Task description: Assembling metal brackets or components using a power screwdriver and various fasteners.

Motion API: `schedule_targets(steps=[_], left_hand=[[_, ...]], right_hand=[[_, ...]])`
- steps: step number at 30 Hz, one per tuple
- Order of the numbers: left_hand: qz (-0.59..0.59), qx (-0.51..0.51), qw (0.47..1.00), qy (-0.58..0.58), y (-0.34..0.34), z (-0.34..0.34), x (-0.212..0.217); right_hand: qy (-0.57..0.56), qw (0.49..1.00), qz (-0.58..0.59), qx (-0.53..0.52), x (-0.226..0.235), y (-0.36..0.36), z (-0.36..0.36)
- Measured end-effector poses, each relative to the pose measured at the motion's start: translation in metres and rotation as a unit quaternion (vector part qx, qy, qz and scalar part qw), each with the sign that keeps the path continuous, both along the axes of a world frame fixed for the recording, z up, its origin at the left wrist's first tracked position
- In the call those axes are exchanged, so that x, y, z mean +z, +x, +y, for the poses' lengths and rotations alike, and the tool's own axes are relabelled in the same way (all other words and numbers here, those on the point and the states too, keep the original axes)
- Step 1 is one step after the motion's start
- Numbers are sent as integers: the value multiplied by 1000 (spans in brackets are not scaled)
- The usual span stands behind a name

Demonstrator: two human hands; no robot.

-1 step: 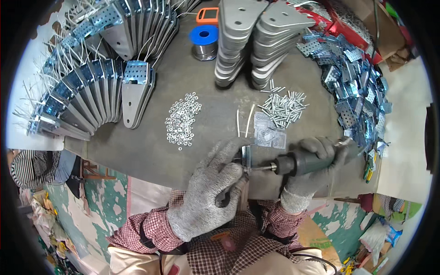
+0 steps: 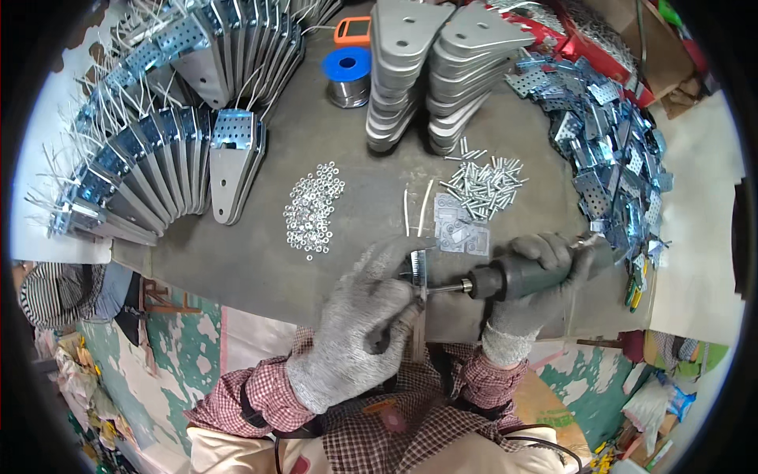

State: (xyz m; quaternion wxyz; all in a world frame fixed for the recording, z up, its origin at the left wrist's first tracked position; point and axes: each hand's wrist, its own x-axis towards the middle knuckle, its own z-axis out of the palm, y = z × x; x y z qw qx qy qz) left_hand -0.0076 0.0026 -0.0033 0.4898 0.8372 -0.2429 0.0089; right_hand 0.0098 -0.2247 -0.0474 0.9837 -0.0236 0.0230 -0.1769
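My gloved left hand is closed around a metal plate assembly, an edge-on blue-silver perforated piece with two white wires running from its far end. Much of the assembly is hidden by the fingers. In my gloved right hand lies a dark electric screwdriver, held level and pointing left. Its bit meets the right side of the assembly beside my left fingertips; the screw head itself cannot be made out.
Small nuts and screws lie in piles beyond my hands, near a flat grey patterned sheet. Stacked grey plates, a solder spool, blue-silver brackets and wired assemblies ring the table.
The whole scene has shifted slightly in the picture. Both hands, the screwdriver and the assembly keep almost the same pose, with the bit still against the assembly.
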Motion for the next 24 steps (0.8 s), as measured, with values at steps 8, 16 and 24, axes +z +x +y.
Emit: schedule_targets(steps=[8, 16, 24], left_hand=[[-33, 66, 995, 72, -3, 11, -2], [-6, -20, 996, 84, 13, 15, 2], [-16, -3, 984, 177, 11, 12, 4]], right_hand=[[-133, 980, 109, -97, 9, 3, 10], [-163, 971, 133, -115, 10, 4, 15], [-173, 963, 168, -124, 17, 4, 18]])
